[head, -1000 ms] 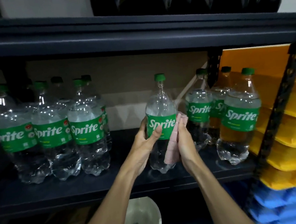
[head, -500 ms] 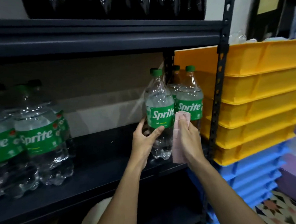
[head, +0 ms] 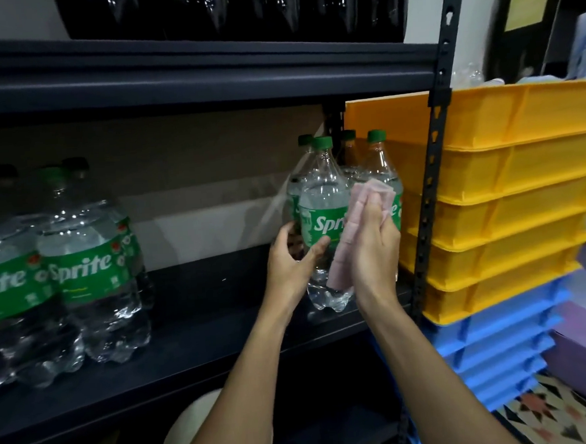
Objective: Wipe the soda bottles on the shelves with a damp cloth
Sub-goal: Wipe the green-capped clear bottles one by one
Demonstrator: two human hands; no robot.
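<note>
Cloth [head: 345, 242] now higher on bottle [head: 320, 192], clutched in right hand [head: 375, 247]; left hand [head: 292, 259] still grips bottle.

Front bottle [head: 323, 199]: clear plastic, green cap, green Sprite label, upright at the right end of the shelf [head: 202, 333], near its front edge. Rear bottles [head: 379, 161]: three alike, upright just behind it. Cloth [head: 346, 239]: pink, folded, hanging against the front bottle's right side, covering part of the label. Left bottles [head: 81, 269]: upright, grouped at the shelf's left.
</note>
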